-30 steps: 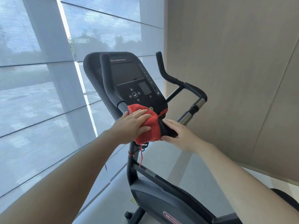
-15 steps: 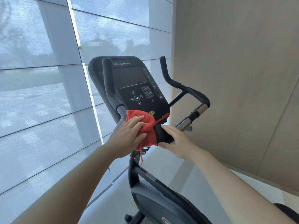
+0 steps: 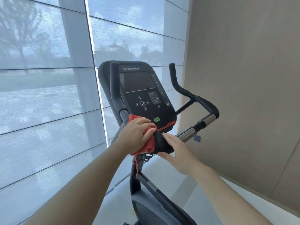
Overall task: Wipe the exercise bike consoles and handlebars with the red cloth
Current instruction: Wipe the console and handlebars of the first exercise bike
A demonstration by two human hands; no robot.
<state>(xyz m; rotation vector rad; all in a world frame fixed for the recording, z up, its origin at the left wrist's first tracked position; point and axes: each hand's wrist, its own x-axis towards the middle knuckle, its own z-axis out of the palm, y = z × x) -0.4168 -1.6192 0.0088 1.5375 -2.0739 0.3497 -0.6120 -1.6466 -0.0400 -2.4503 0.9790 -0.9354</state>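
A black exercise bike console (image 3: 141, 88) with a dark screen and keypad stands in front of me. My left hand (image 3: 134, 135) presses the red cloth (image 3: 150, 143) against the bike's lower left handlebar joint, just below the console. A red thread hangs down from the cloth. My right hand (image 3: 177, 151) rests flat, fingers apart, on the black housing under the console. The left handlebar (image 3: 114, 88) rises upright beside the screen. The right handlebar (image 3: 193, 96) bends away to the right, ending in a chrome grip (image 3: 188, 134).
A tall window wall with translucent blinds (image 3: 48, 95) fills the left side. A beige panelled wall (image 3: 243, 78) closes off the right, close to the right handlebar. The bike's frame and grey shroud (image 3: 149, 207) run down between my arms over a pale floor.
My left hand has slid the red cloth left and down off the console's bottom edge, uncovering the green button. My head has moved closer. The right hand stays on the housing.
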